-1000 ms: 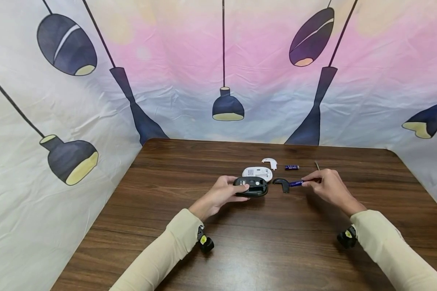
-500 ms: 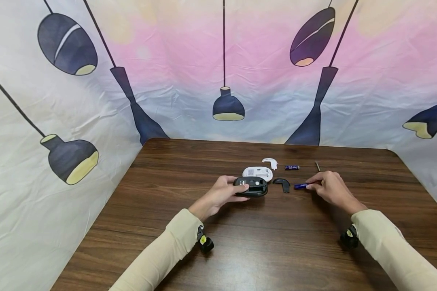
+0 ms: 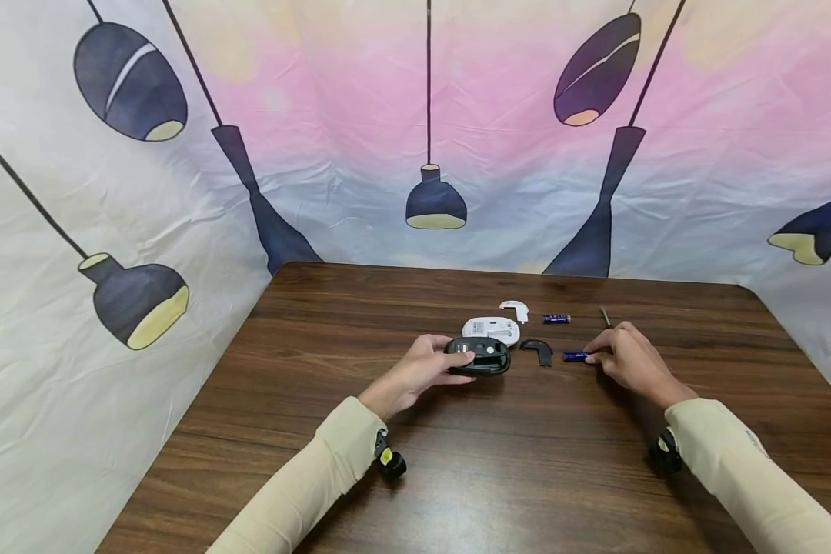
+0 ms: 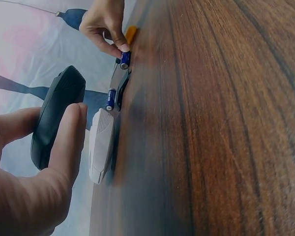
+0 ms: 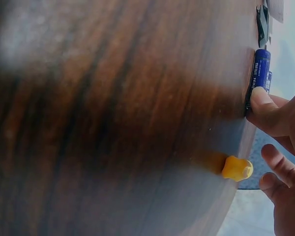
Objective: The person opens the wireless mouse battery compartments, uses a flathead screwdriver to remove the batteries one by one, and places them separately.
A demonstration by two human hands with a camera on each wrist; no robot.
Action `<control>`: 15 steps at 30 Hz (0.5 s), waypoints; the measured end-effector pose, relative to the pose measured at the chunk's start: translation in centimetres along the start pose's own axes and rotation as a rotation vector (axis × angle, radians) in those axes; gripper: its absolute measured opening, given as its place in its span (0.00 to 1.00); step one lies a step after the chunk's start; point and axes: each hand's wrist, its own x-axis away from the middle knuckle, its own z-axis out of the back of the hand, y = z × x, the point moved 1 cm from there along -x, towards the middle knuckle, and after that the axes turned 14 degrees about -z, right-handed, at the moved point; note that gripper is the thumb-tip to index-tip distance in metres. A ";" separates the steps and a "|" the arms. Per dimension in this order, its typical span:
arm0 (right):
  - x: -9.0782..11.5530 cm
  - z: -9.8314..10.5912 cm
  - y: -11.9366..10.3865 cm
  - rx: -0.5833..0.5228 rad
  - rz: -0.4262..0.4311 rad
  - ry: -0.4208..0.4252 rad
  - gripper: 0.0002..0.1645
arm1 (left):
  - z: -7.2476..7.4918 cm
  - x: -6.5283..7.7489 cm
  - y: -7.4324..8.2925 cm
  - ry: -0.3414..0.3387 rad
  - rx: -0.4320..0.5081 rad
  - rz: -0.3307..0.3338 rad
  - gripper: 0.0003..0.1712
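Observation:
My left hand (image 3: pixel 412 373) holds a black computer mouse (image 3: pixel 488 368) with its underside up, its battery slot uncovered. In the left wrist view, thumb and fingers grip the black mouse (image 4: pixel 56 123) by its sides, above the table. My right hand (image 3: pixel 633 365) pinches a blue battery (image 3: pixel 573 356) by its right end, low at the tabletop. The right wrist view shows the thumb on the battery (image 5: pixel 261 69), other fingers loosely bent. Between the hands lies the curved black battery cover (image 3: pixel 540 352). Just behind the black mouse is a white mouse (image 3: pixel 492 328), also underside up.
Farther back lie a white battery cover (image 3: pixel 517 309) and a second blue battery (image 3: pixel 556 318). A thin metal shaft (image 3: pixel 605 314) points out behind my right hand; a yellow handle (image 5: pixel 236 168) shows beneath that hand. A patterned cloth (image 3: pixel 360 192) hangs behind the wooden table (image 3: pixel 457 477).
My right hand has moved the battery slightly right and down to the tabletop, away from the black cover. My left hand keeps the black mouse in the same place.

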 end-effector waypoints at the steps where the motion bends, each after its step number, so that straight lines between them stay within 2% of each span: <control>1: 0.0 0.0 0.0 0.001 -0.004 -0.002 0.03 | 0.0 0.0 0.0 0.002 0.000 0.001 0.28; 10: 0.0 0.2 0.0 -0.013 0.015 -0.002 0.02 | 0.0 0.0 0.2 -0.006 -0.020 -0.012 0.27; 15: 0.0 0.2 0.1 -0.032 0.021 -0.016 0.03 | 0.1 0.0 0.2 0.004 -0.084 -0.018 0.26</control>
